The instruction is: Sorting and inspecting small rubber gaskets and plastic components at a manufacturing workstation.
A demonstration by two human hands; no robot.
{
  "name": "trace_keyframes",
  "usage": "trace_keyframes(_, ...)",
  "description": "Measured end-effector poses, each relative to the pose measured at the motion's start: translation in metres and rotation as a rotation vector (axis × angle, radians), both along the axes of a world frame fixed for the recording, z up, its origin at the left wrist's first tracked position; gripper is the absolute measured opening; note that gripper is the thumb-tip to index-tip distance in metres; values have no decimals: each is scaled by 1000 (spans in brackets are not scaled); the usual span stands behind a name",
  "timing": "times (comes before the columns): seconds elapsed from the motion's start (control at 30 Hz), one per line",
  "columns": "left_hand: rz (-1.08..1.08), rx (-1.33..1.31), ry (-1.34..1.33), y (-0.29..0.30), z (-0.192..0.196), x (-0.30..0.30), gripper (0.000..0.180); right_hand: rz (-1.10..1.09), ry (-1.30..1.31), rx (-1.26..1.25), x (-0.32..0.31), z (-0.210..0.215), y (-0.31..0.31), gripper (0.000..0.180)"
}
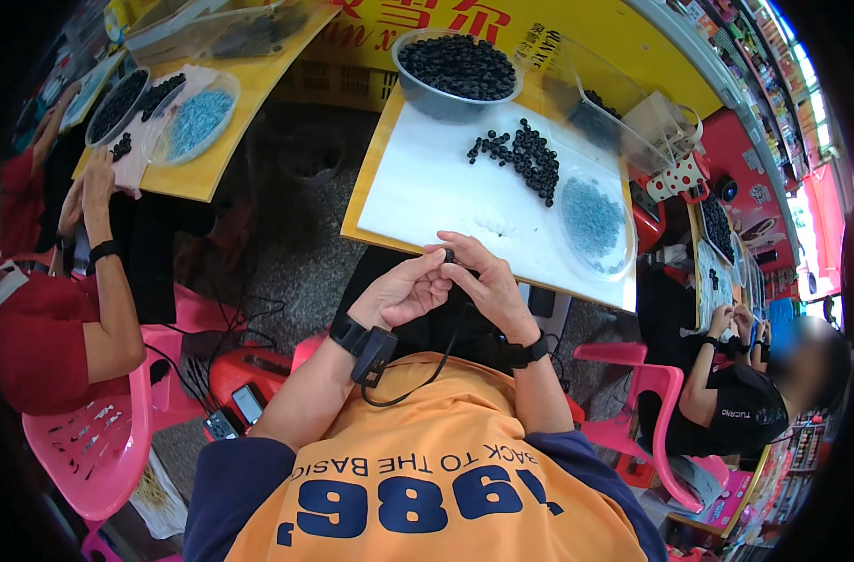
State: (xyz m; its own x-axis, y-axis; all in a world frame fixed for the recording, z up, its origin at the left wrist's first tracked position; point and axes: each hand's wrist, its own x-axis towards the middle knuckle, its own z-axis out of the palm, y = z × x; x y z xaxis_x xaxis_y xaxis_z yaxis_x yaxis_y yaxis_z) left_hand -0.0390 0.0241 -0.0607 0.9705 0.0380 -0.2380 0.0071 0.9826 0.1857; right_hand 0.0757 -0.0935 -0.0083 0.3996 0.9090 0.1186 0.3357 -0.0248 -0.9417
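Observation:
Between my fingertips, just in front of the table's near edge, is a small black round part (448, 255). My left hand (404, 292) pinches it with thumb and fingers, and my right hand (486, 288) closes on it from the other side. Beyond them a white mat (413, 173) covers much of the yellow tabletop. A loose pile of black round parts (532, 161) lies on the mat. To its right sits a clear shallow tub of small light-blue pieces (591, 220). A grey tub (436, 101) heaped with black parts stands at the far side.
A clear plastic bin (638, 140) and a red-and-white dotted mug (682, 178) stand at the far right. Co-workers sit left and right at similar tables. Pink chairs (85, 459) flank me, and cables (179, 370) hang near a red stool on my left.

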Motion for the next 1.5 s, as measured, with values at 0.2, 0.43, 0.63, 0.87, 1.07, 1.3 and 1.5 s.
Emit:
trace_keyframes(0.2,-50,89,5,3,0,2,8,-2,36,-115,6,6,-4,24)
trace_keyframes(0.43,131,246,33,2,0,7,13,-15,-416,54,8,12,-5,26)
trace_keyframes(0.63,122,232,68,2,0,4,25,-206,-362,-22,-2,15,-11,23)
trace_keyframes(0.87,158,287,91,-1,-5,6,23,-271,23,-33,-11,13,-9,14)
trace_keyframes(1.07,158,211,75,-3,-12,8,23,-273,108,14,-8,2,-8,12)
trace_keyframes(1.3,144,74,64,-2,-14,10,21,-247,181,104,-10,3,-8,13)
trace_keyframes(1.5,141,23,53,-2,-8,8,19,-178,396,164,-3,1,-7,14)
